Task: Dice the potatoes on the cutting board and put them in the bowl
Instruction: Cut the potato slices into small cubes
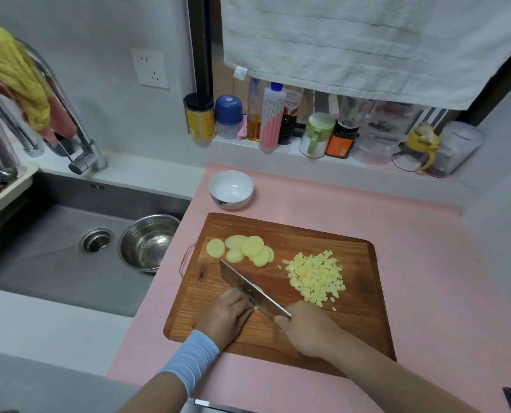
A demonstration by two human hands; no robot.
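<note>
A wooden cutting board (352, 332) lies on the pink counter mat. Several round potato slices (242, 250) lie at its far left. A heap of diced potato (316, 277) sits at the right. My right hand (307, 330) grips the handle of a cleaver (248, 286), its blade angled across the board. My left hand (227, 315), fingers curled, holds down a small potato piece against the blade; that piece is mostly hidden. A white bowl (231, 188) stands empty behind the board.
A sink (54, 263) with a steel bowl (147, 241) in it lies to the left. Bottles and jars (278, 120) line the sill at the back. A faucet (78, 138) with cloths draped on it stands at the far left.
</note>
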